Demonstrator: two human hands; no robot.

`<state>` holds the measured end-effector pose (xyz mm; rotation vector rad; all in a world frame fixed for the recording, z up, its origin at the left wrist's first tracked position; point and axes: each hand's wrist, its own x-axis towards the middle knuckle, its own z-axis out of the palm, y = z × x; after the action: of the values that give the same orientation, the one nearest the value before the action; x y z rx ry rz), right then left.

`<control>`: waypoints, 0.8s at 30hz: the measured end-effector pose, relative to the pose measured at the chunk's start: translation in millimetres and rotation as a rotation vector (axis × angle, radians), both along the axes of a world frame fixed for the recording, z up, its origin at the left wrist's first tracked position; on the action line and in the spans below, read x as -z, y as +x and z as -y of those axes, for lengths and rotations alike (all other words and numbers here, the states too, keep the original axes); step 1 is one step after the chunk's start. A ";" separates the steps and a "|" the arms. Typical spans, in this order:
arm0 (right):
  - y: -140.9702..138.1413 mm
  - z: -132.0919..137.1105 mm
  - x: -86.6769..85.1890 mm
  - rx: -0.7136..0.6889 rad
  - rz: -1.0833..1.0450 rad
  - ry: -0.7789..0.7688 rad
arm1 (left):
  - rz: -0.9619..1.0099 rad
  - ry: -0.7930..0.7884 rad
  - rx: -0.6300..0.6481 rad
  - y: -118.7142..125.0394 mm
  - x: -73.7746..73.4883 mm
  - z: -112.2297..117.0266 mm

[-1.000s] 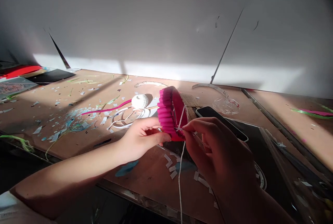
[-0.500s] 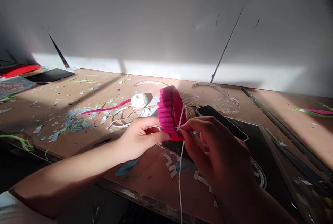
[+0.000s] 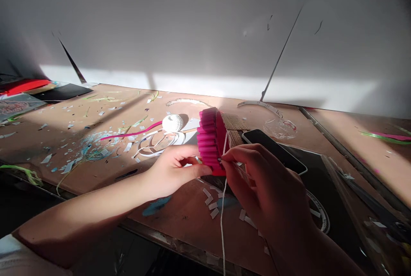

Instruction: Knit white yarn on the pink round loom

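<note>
A round pink piece with a ruffled edge [image 3: 207, 141] stands on its side above the table. My left hand [image 3: 175, 169] pinches its lower left edge between thumb and fingers. White string [image 3: 222, 224] runs across its right face and hangs down past the table's front edge. My right hand [image 3: 257, 177] is in shadow, with thumb and forefinger pinched on the string close to the ruffles. Its other fingers are curled. Behind the pink piece lies a woven tan strip [image 3: 235, 123], partly hidden.
A ball of white string [image 3: 172, 123] and pale paper rings [image 3: 150, 144] lie to the left, beside a pink strip [image 3: 131, 133]. A phone [image 3: 274, 149] rests right of my hands on a black sheet [image 3: 324, 186]. Paper scraps [image 3: 210, 203] litter the table. A wall [image 3: 192, 32] rises behind.
The pink piece has turned slightly and shifted a little to the right. The string's crossing at its edge is now mostly covered by my right fingertips. Both hands are nearly still.
</note>
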<state>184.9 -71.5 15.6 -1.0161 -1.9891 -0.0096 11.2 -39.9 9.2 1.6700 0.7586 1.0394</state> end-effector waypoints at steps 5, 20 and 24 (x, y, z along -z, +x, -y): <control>-1.9 0.3 -2.4 -0.002 0.031 0.056 | -0.017 0.008 0.000 -1.3 1.4 -0.8; -3.3 2.9 -10.0 -0.075 -0.227 -0.055 | -0.044 0.006 -0.029 -3.0 2.9 -1.9; -4.8 2.6 -9.3 -0.051 -0.238 -0.078 | -0.019 0.002 -0.009 -3.2 3.1 -2.1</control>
<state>180.1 -74.1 24.8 -0.9675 -1.8086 0.2086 7.9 -37.9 6.1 1.6818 0.7782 1.0319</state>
